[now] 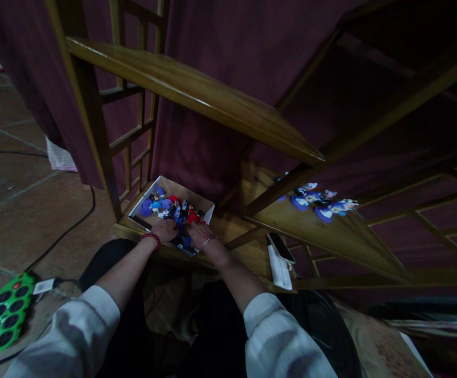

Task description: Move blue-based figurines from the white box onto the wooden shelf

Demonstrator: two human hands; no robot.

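Observation:
A shallow white cardboard box (206, 202) stands on the low wooden shelf, filled with several small toy figurines (165, 205) in blue, red, black and white. Over the box's near left part is my left hand (164, 230), its fingers curled in among the figurines. My right hand (199, 234) reaches in beside it at the near right, fingers bent downward next to a red-coloured figurine (192, 216). Both sets of fingertips are hidden among the toys, and what they grip is too small and dark to make out.
More figurines on round blue bases (325, 211) stand on a higher wooden shelf (346, 239) at right. A phone (281, 248) and a white object (278, 270) lie on the low shelf. A wooden shelf board (197, 92) juts overhead. A green power strip (6, 315) with cables lies on the floor.

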